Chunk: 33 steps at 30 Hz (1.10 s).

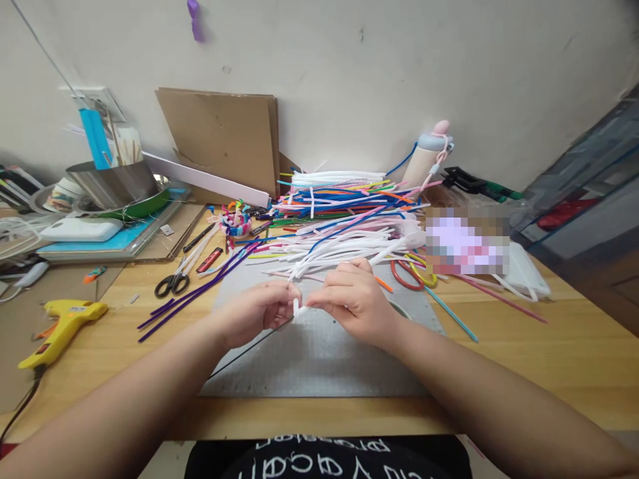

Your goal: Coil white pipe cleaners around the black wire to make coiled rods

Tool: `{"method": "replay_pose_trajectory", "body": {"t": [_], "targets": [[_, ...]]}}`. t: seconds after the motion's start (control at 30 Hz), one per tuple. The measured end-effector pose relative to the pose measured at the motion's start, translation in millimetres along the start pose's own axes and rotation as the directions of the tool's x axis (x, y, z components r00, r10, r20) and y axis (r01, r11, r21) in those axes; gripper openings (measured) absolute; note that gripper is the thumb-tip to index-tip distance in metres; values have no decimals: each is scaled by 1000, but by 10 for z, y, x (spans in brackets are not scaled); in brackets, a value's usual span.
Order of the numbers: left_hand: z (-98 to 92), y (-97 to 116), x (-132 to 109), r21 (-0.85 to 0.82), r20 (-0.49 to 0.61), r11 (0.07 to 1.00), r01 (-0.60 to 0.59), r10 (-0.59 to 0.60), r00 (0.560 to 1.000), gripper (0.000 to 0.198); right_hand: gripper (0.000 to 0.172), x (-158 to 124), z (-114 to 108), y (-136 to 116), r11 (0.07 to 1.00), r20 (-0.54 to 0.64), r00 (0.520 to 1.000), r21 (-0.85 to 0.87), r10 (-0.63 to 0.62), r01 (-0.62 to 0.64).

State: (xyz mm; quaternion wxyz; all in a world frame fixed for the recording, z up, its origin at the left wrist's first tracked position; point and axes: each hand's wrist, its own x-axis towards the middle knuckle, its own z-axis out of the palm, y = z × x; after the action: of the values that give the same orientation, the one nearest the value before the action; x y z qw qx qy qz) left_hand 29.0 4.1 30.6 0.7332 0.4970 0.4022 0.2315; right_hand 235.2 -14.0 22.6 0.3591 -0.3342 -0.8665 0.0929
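Head view, and it looks like a bending or winding step, the next move calling for a steady pinch and small turns! The left hand (262, 311) curls its fingers nearly closed on a white fuzzy stem (296, 308), dark rod (249, 350) slanting below; the stem's bent end shows between the hands, above the grey mat (319, 369); the right hand (357, 299) pinches it, thumb against forefinger.

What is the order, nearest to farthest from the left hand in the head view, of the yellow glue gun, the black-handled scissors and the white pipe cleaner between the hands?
1. White pipe cleaner: at the fingertips of the left hand.
2. Black-handled scissors: on the tabletop, left of the hand.
3. Yellow glue gun: farther out, toward the left edge.
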Motion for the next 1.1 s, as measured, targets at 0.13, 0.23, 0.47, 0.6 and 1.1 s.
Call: {"method": "replay_pose_trajectory", "body": {"t": [0.13, 0.23, 0.47, 0.6, 1.1], "targets": [[-6, -80, 4, 19, 29, 999, -49, 48, 998, 9, 20, 14, 14, 29, 1000, 92, 996, 13, 6, -8], [-42, -112, 22, 130, 54, 986, -99, 93, 994, 8, 19, 42, -6, 51, 999, 161, 986, -15, 33, -31], [-24, -212, 77, 393, 36, 889, -236, 242, 970, 14, 20, 70, 7, 113, 996, 258, 965, -88, 46, -24], [-4, -269, 78, 429, 20, 846, -316, 341, 940, 7, 20, 60, 72, 139, 993, 275, 958, -106, 78, -51], [15, -381, 20, 806, -14, 535, -253, 445, 896, 5, 17, 38, 137, 144, 985, 291, 948, -151, 127, -86]]}}
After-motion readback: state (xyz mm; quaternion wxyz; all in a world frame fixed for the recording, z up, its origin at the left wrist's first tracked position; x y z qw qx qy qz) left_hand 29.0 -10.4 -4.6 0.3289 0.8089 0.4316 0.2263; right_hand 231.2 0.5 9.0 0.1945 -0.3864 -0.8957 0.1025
